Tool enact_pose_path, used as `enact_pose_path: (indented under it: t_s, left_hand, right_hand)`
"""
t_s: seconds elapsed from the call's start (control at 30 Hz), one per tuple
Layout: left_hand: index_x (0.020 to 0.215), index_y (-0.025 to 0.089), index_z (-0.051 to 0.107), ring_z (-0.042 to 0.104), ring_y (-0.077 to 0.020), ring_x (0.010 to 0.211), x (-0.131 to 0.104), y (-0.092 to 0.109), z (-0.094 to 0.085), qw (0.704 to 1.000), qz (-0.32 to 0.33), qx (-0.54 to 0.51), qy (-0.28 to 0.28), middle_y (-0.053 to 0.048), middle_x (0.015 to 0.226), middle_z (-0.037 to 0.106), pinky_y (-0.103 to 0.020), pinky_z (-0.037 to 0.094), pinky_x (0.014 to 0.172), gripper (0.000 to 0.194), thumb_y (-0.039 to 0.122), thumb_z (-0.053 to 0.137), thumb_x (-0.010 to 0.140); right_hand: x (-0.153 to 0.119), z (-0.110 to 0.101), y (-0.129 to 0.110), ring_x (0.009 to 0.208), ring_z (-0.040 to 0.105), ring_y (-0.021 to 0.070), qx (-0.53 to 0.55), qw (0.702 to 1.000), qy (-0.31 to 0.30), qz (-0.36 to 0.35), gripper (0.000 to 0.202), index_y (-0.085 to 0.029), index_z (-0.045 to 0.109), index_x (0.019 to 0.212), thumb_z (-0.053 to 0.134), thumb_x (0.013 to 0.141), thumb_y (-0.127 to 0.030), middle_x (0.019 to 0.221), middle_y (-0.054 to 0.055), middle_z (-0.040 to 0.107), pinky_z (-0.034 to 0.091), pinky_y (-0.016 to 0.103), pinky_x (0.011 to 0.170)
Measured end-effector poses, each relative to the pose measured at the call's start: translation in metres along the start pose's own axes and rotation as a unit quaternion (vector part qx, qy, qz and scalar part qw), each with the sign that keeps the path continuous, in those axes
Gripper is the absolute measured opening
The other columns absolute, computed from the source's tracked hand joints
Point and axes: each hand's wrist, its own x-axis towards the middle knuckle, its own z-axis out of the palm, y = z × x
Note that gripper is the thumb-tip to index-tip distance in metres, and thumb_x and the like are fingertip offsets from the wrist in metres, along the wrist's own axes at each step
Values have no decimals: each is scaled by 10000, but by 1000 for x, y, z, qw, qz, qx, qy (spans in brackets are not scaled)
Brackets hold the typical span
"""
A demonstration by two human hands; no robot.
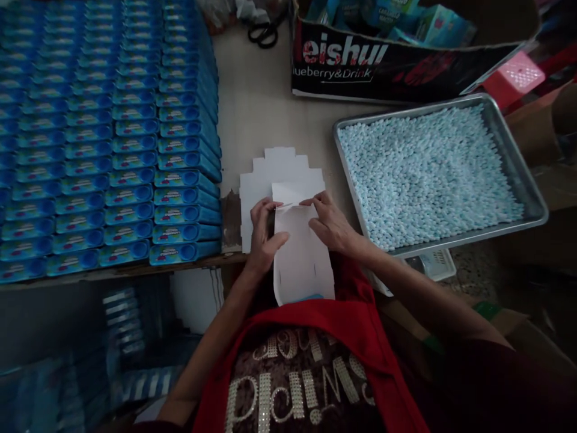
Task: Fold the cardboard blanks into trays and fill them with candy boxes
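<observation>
A white sheet of card [297,252] lies between my hands, its lower end against the red apron and a bit of blue showing there. My left hand [265,231] pinches its left edge near a crease, thumb apart on the card. On the right, my right hand [330,222] holds the same crease with its fingertips. Beneath the card's upper part is a flat white cut-out card [256,180] with stepped edges, lying on the table.
Rows of blue boxes [175,198] fill the table's left side. To the right is a metal tray [444,243] of small pale-blue pieces. Behind stands a black carton [342,87] holding blue packets, with black-handled scissors [262,36] to its left.
</observation>
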Motion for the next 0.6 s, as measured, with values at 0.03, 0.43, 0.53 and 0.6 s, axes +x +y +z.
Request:
enact_pose_path:
  t_s: [0.03,0.43,0.53,0.6]
  left_hand:
    - [1345,272,599,452,-391,1522,-2,-1,0,1000,-7,-5,-11,-121,1645,399,-520,517,1148,573,378,670,787]
    - [1462,273,467,606,-293,1235,15,19,2,999,24,18,13,-101,1316,595,-460,494,1122,831,483,877,771]
    - [1219,256,621,611,-283,1201,13,27,5,998,17,52,15,-78,1229,623,-443,491,1106,474,475,826,853]
    - [1155,254,621,627,-272,1176,12,28,8,999,-2,34,33,-71,1195,640,-434,498,1092,368,460,786,899]
  right_hand:
    - [-2,0,1,1215,569,328,2,1000,3,-12,494,-156,661,1283,501,819,-214,1231,164,559,451,555,1144]
    - [-3,-7,-8,865,646,260,4,996,78,52,748,-187,371,1516,544,788,-154,1054,84,708,525,425,845]
    - [-3,-15,-8,910,668,264,14,998,41,51,672,-205,462,1476,575,815,-179,1086,94,725,537,419,846]
    - [-2,-20,-9,913,675,259,29,998,24,56,644,-203,525,1432,604,794,-180,1085,91,728,549,409,837]
